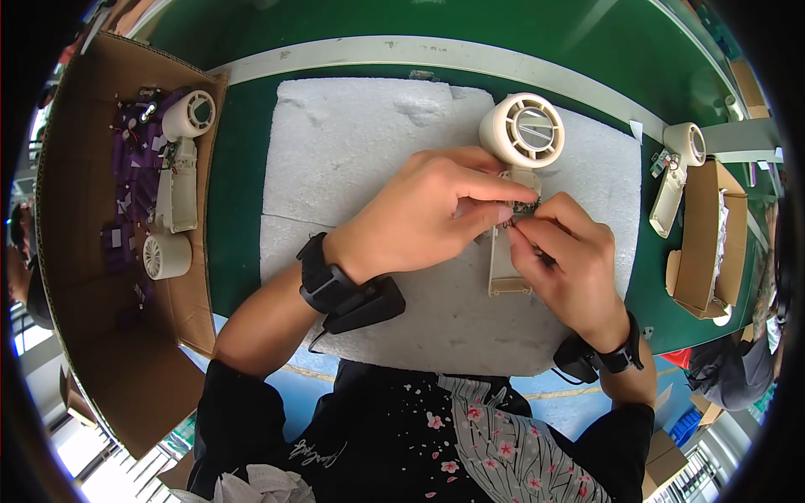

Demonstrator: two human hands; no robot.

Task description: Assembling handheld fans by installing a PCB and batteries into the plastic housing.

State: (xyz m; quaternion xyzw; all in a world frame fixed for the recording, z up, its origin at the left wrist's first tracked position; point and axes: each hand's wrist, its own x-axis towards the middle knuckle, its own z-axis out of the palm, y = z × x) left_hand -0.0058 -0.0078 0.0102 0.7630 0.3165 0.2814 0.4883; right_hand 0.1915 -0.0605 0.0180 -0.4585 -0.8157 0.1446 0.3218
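Pinching a small board [524,210] at the fan [513,193] handle, both hands [428,214] [566,256] risk slipping and snapping wires

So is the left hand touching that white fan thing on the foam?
Touching. The head view shows the left hand with its fingertips pressed onto the neck of the white handheld fan, just below its round head, with no gap visible.

Black wrist-worn device [348,289] on the left wrist; smaller black strap unit [599,356] on the right wrist. Dark short-sleeved garment [436,444] printed with pink blossoms and white lines.
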